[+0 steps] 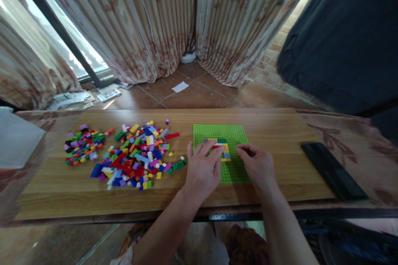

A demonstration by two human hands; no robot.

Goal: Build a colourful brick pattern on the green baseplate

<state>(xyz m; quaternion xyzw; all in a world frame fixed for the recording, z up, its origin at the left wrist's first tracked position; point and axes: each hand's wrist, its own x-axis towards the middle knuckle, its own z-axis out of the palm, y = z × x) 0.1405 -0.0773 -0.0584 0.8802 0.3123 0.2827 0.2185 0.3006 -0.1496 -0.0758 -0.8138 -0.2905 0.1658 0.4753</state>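
Observation:
A green baseplate [231, 133] lies on the wooden board [273, 132], with a small frame of coloured bricks [224, 149] built on it. My left hand [202, 169] rests on the plate's left edge, its fingers pinched round a small white and red brick [217, 145] at the frame. My right hand [255, 162] lies on the plate's right side with fingers curled, fingertips touching the frame's right edge; I cannot make out anything in it. Left of the plate spreads a big pile of loose bricks [137, 155].
A second, smaller brick heap [82, 144] sits at the board's far left. A black phone-like slab [333, 169] lies to the right on a patterned cloth. A white sheet [17, 138] is at the left edge. Curtains, tiled floor and papers lie beyond.

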